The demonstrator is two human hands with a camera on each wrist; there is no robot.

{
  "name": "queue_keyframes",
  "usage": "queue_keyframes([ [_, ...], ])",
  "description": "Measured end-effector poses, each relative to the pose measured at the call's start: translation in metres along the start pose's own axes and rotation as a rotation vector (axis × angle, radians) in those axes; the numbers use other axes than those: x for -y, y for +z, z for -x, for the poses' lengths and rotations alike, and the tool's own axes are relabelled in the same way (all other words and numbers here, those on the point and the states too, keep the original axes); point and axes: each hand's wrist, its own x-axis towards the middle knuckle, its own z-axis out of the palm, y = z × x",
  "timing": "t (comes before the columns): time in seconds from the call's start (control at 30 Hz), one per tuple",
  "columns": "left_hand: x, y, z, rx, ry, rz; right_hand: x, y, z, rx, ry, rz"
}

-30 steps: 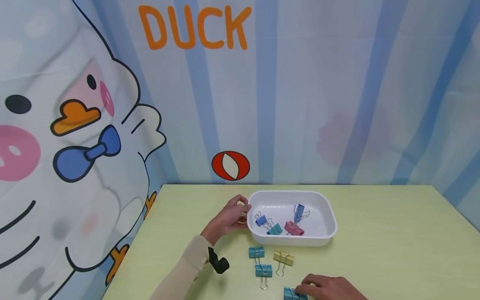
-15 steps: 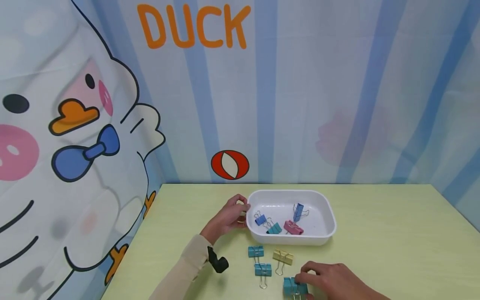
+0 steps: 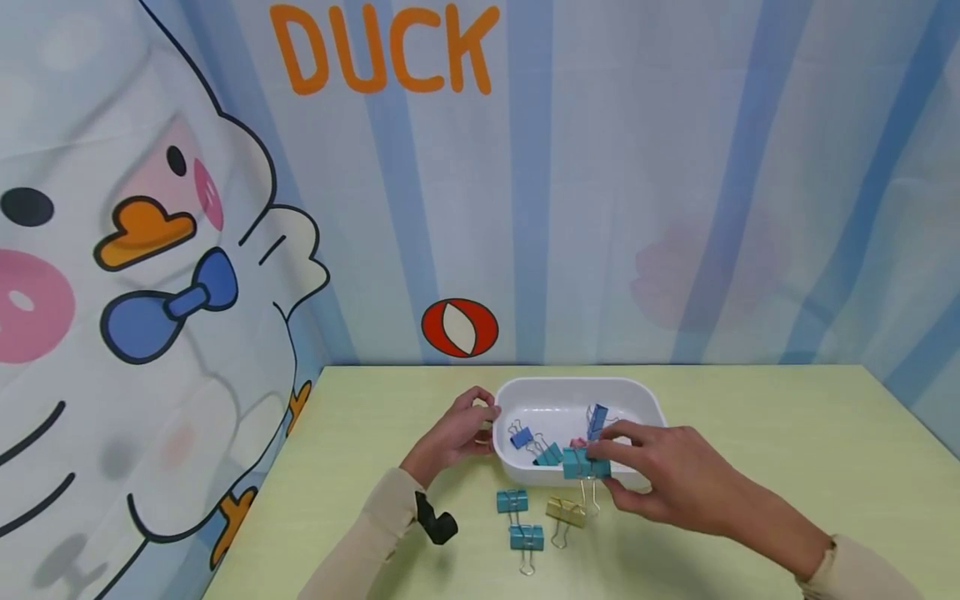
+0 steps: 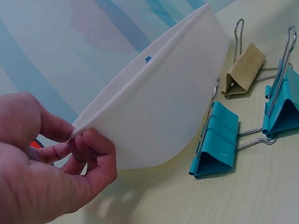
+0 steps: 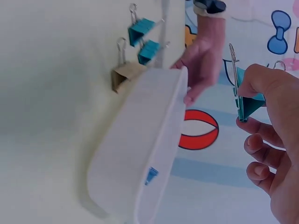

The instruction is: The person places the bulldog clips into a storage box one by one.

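My left hand [image 3: 459, 429] pinches the left rim of a white plastic tray [image 3: 517, 477] between thumb and fingers. My right hand [image 3: 663, 475] holds a teal binder clip [image 3: 576, 463] by its end, raised in front of the tray's near wall and overlapping it in the head view. The clip's wire handles hang downward there. In the tray lie a small blue binder clip [image 3: 521, 437], a teal one [image 3: 550, 455], a larger blue one [image 3: 597, 422] and a pink one [image 3: 577, 442], mostly hidden behind the held clip.
On the pale yellow table [image 3: 787, 467], in front of the tray, lie two teal binder clips, one farther [image 3: 512, 501] and one nearer [image 3: 527, 537], and a gold binder clip [image 3: 566, 512]. A duck-printed cloth [image 3: 585, 208] hangs behind the table.
My right hand has lifted the teal binder clip off the near part of the table and carried it forward to the tray's front. My left hand stays at the rim.
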Motion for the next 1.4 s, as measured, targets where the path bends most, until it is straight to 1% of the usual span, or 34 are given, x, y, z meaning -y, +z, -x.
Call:
queue_keyframes([
  [0.07,0.0,0.0,0.0,0.001,-0.001,-0.002,-0.006,-0.006,-0.006,-0.017,0.0,0.017],
  [0.37,0.0,0.0,-0.001,0.0,-0.003,0.004,-0.036,-0.028,-0.032,-0.053,0.073,0.085],
  [0.57,0.0,-0.001,-0.001,0.004,-0.002,0.001,-0.05,-0.035,-0.046,-0.072,0.08,0.08],
  [0.8,-0.001,-0.001,0.0,0.009,-0.003,0.008,-0.056,-0.04,-0.059,-0.069,0.088,0.065],
  [1.0,0.002,-0.001,-0.001,0.017,0.003,0.01,-0.062,-0.037,-0.065,-0.089,0.101,0.075],
  [1.07,0.002,-0.001,-0.001,0.018,0.003,0.01,-0.063,-0.035,-0.065,-0.088,0.119,0.076],
  [1.23,0.002,-0.001,-0.001,0.02,0.005,0.01,-0.064,-0.035,-0.065,-0.042,0.181,0.065],
  [1.4,0.002,-0.002,-0.002,0.02,0.01,0.008,-0.06,-0.034,-0.063,-0.004,0.193,0.052],
])
